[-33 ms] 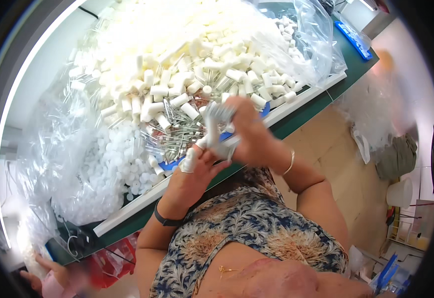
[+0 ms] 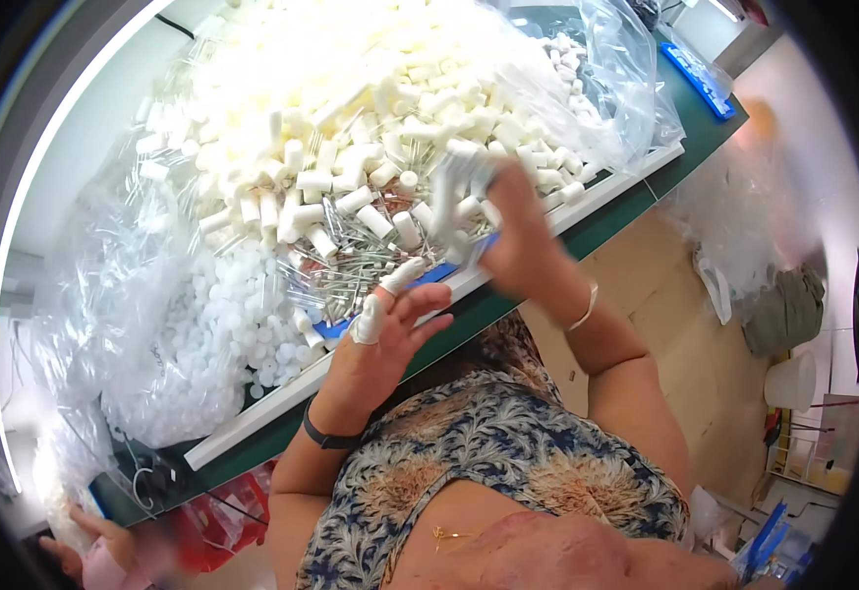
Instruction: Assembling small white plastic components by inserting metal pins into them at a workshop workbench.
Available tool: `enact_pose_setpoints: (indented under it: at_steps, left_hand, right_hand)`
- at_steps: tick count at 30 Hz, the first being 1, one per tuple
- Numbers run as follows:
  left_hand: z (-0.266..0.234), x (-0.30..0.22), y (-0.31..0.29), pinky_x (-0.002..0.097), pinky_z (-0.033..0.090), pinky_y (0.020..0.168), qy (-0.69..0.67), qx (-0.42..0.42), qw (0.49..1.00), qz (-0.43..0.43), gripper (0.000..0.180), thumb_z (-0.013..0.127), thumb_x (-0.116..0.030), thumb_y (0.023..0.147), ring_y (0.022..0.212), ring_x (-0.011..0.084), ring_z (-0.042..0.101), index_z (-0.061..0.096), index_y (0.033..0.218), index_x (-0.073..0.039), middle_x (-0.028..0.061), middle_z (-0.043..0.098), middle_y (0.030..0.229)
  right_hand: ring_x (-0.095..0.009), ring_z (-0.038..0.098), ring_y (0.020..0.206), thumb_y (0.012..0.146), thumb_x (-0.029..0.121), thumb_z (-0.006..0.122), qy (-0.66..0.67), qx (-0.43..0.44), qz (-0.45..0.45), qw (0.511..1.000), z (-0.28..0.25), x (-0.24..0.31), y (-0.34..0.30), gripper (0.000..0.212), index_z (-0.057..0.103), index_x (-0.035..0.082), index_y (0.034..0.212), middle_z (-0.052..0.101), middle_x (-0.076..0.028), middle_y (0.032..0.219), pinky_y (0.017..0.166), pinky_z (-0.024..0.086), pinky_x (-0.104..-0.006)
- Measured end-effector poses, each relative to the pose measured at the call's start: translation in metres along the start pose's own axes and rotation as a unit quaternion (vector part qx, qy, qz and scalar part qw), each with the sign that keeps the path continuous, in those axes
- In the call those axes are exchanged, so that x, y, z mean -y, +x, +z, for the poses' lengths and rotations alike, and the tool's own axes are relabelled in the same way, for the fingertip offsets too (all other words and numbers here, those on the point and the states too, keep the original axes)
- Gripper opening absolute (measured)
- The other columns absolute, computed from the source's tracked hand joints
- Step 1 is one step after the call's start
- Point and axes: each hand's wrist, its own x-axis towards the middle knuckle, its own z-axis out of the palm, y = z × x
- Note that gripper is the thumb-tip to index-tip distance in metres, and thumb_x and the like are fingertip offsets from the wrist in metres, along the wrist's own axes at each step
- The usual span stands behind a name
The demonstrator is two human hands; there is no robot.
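Observation:
Near the front edge of the table, my left hand [image 2: 371, 352] is open with its fingers spread, and white covers wrap two of them. Nothing shows in it. My right hand [image 2: 523, 231] hovers to the right, over the near edge of the pile. Its fingers are smeared by motion and have white on them; whether they hold anything cannot be made out. Beyond both hands lies a big heap of white foam cylinders [image 2: 316, 180]. Thin metal rods [image 2: 356, 265] lie loose in front of it, inside a blue rim [image 2: 437, 273].
Translucent small caps [image 2: 223, 320] spill from clear plastic bags [image 2: 105, 295] on the left. A white strip [image 2: 253, 418] edges the green table. Another clear bag [image 2: 621, 79] and a blue tray [image 2: 700, 79] sit at the far right. A person [image 2: 105, 551] is at the lower left.
My right hand has moved up and to the right, away from my left hand. The left fingers have spread apart. The heap looks the same.

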Motion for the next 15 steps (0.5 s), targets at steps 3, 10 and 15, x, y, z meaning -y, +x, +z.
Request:
enact_pose_setpoints:
  at_steps: [3, 10, 15]
  left_hand:
    - [0.000, -0.006, -0.008, 0.0423, 0.038, 0.109, 0.093, -0.046, 0.994, 0.042, 0.057, 0.051, -0.037, 0.103, 0.127, 0.0228, 0.050, 0.037, 0.148, -0.005, 0.0132, 0.055, 0.133]
    - [0.003, -0.011, -0.021, 0.0317, 0.045, 0.093, 0.258, -0.057, 0.955, 0.134, 0.073, 0.079, -0.010, 0.081, 0.094, 0.0162, 0.056, 0.044, 0.145, -0.002, 0.0038, 0.056, 0.098]
    - [-0.009, -0.005, -0.026, 0.0303, 0.045, 0.064, 0.474, 0.031, 0.846, 0.240, 0.037, 0.085, -0.010, 0.077, 0.074, 0.0179, 0.057, 0.071, 0.111, -0.006, 0.0051, 0.060, 0.087]
  right_hand:
    - [-0.039, 0.048, 0.128, 0.082, 0.021, 0.080, -0.224, -0.124, 0.046, 0.966, -0.056, -0.033, 0.052, 0.075, 0.042, 0.002, 0.144, 0.049, -0.024, 0.140, 0.107, 0.041, -0.0441]
    - [-0.012, 0.066, 0.071, 0.091, 0.010, 0.069, 0.398, 0.369, 0.208, 0.814, -0.032, 0.036, -0.009, 0.024, 0.062, 0.001, 0.112, 0.069, -0.008, 0.088, 0.063, 0.052, -0.0278]
    - [-0.011, 0.064, 0.058, 0.095, 0.011, 0.064, 0.599, 0.482, 0.282, 0.574, -0.006, 0.057, -0.043, 0.019, 0.062, -0.002, 0.110, 0.071, -0.011, 0.083, 0.051, 0.050, -0.0234]
